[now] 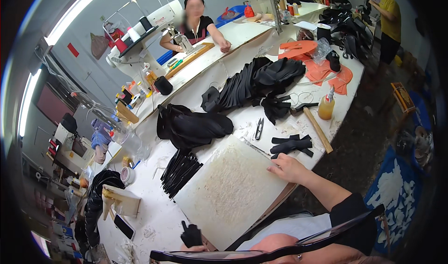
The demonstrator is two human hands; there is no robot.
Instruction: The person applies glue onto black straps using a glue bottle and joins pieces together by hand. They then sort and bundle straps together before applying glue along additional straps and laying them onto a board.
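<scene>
At the bottom, my left hand [193, 248] is partly hidden by the black glasses frame [205, 255] and is closed on a small black fabric piece [191, 236]. My right hand [290, 168] rests over the far right edge of a stained white board [228, 180]. Its fingers are stretched out and slightly apart, with the tips beside a small pile of black strips [293, 145]. I cannot tell whether they touch the nearest strip. Beyond the board lie black thread snips [259, 129], and thin black straps [181, 171] fan out along its left side.
Black fabric heaps [193, 126] and orange pieces [322, 68] cover the table's far part. A wooden stick [318, 131] and a glue bottle [326, 106] stand near the right edge. A phone [124, 227] lies left. A co-worker [198, 23] sits across at a sewing machine [154, 23].
</scene>
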